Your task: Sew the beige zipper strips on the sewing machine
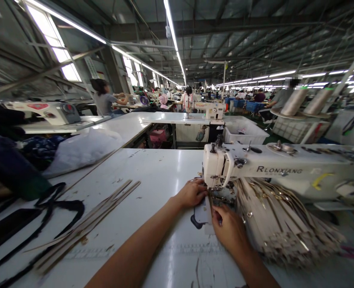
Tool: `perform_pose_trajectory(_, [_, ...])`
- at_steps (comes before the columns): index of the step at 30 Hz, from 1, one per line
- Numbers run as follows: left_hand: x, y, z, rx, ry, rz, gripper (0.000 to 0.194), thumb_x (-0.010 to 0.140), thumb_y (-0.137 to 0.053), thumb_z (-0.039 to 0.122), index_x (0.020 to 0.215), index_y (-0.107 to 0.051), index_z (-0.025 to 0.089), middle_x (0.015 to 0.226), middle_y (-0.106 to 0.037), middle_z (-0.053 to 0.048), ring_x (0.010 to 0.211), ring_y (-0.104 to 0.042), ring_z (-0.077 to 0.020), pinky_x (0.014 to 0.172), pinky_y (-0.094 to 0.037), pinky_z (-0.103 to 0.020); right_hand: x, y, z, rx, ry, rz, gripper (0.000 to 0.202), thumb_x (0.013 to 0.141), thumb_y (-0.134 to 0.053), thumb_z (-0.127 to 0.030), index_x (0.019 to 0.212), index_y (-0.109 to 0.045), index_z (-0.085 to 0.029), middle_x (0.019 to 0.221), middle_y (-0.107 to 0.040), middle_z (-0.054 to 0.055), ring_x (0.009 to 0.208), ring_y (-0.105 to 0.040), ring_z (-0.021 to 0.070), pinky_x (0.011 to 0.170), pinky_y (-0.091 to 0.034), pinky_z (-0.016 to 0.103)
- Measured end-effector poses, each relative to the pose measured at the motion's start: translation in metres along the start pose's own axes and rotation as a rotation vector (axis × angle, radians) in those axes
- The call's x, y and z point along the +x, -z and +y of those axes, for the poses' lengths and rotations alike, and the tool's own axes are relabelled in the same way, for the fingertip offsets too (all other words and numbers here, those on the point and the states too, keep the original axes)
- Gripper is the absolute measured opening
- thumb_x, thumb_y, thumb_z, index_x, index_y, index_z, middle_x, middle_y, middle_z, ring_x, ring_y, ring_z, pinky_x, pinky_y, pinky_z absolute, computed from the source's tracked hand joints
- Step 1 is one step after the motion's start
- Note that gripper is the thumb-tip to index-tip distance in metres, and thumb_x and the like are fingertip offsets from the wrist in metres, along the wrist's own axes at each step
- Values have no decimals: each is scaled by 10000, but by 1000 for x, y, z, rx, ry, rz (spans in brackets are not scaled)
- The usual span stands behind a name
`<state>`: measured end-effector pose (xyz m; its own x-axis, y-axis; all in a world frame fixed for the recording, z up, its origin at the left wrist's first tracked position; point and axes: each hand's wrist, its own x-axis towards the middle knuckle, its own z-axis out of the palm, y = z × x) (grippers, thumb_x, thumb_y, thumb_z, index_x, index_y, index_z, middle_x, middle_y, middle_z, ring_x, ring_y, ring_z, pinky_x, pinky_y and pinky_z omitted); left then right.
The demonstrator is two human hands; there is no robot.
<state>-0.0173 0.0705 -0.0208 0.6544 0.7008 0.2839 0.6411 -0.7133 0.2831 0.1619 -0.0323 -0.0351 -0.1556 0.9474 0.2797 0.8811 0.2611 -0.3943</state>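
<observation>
A white sewing machine (273,162) stands at the right, its needle end over the table. Beside the needle area, my left hand (194,193) rests with fingers curled together near the machine's plate; whether something is under them is hidden. Nearer the front, my right hand (226,225) pinches a narrow beige strip (210,208) that runs up toward the presser foot. Behind and right of my right hand lies a large bundle of beige straps (279,224) with metal fittings. Several loose beige strips (90,220) lie on the table to the left.
Black straps (60,204) and dark fabric lie at the left edge near a white plastic bag (84,148). A white bin (245,130) stands beyond the machine. Thread cones (295,102) stand at the right. People sit at other machines farther back.
</observation>
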Motion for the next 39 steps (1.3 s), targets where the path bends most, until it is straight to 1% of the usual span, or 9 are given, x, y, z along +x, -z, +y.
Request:
perform_pose_trajectory(4, [-4, 4, 1, -35, -8, -27, 186, 875, -576, 353, 980, -683, 244, 1181, -573, -36, 1114, -525, -230, 1008, -393, -358, 1, 0, -1, -14, -2, 5, 263, 857, -492, -147, 1018, -692, -205, 875, -679, 39, 794, -644, 168, 706, -436, 238])
perform_pose_trajectory(11, [-4, 4, 3, -29, 29, -52, 181, 885, -556, 341, 986, -664, 237, 1163, -576, -41, 1090, -534, -223, 1008, -389, -357, 1, 0, -3, -47, -3, 4, 270, 859, -480, -146, 1011, -692, -218, 886, -676, 34, 783, -645, 164, 677, -427, 240])
perform_pose_trajectory(14, [-6, 7, 8, -31, 27, -29, 173, 877, -561, 325, 994, -642, 226, 1183, -566, -47, 1099, -533, -213, 1007, -395, -340, 2, 0, -2, -50, 2, 8, 269, 860, -474, -149, 1011, -685, -218, 871, -668, 31, 783, -641, 172, 673, -427, 247])
perform_pose_trajectory(17, [-9, 17, 19, 21, 108, -5, 209, 828, -614, 342, 977, -620, 196, 1122, -574, -67, 1016, -571, -223, 906, -460, -333, 2, -1, -1, -23, 8, 16, 270, 862, -464, -153, 1028, -670, -203, 872, -660, 38, 782, -636, 176, 688, -431, 255])
perform_pose_trajectory(19, [-12, 25, 28, 60, 124, -71, 214, 785, -654, 373, 885, -620, 187, 991, -597, -55, 883, -602, -224, 798, -491, -328, 2, -3, 1, 15, 7, 30, 267, 846, -470, -145, 1031, -657, -192, 873, -655, 41, 779, -633, 173, 703, -431, 254])
perform_pose_trajectory(22, [-17, 31, 41, 19, -15, -178, 193, 789, -644, 354, 895, -619, 195, 924, -603, -39, 793, -607, -202, 729, -495, -298, 0, -6, 3, 55, 15, 57, 246, 808, -482, -129, 993, -637, -173, 856, -648, 44, 766, -625, 171, 701, -428, 255])
perform_pose_trajectory(26, [-25, 28, 47, -83, -176, -127, 303, 833, -585, 275, 1127, -582, 201, 1070, -573, -81, 912, -595, -212, 816, -487, -297, -3, -7, 5, 75, 47, 110, 196, 775, -480, -128, 922, -605, -163, 838, -631, 50, 758, -612, 180, 689, -423, 268])
perform_pose_trajectory(32, [-32, 20, 43, -141, -212, -69, 281, 848, -569, 250, 1123, -614, 213, 1118, -558, -88, 993, -564, -231, 911, -453, -343, -4, -4, 6, 122, 109, 130, 141, 760, -478, -142, 862, -572, -164, 782, -596, 42, 721, -586, 173, 668, -415, 273])
perform_pose_trajectory(39, [-34, 17, 43, -156, -216, -61, 236, 873, -551, 259, 1087, -634, 207, 1087, -587, -88, 977, -556, -228, 906, -443, -352, -6, -3, 9, 161, 146, 143, 97, 753, -494, -147, 792, -577, -179, 715, -566, 19, 664, -553, 150, 621, -393, 253])
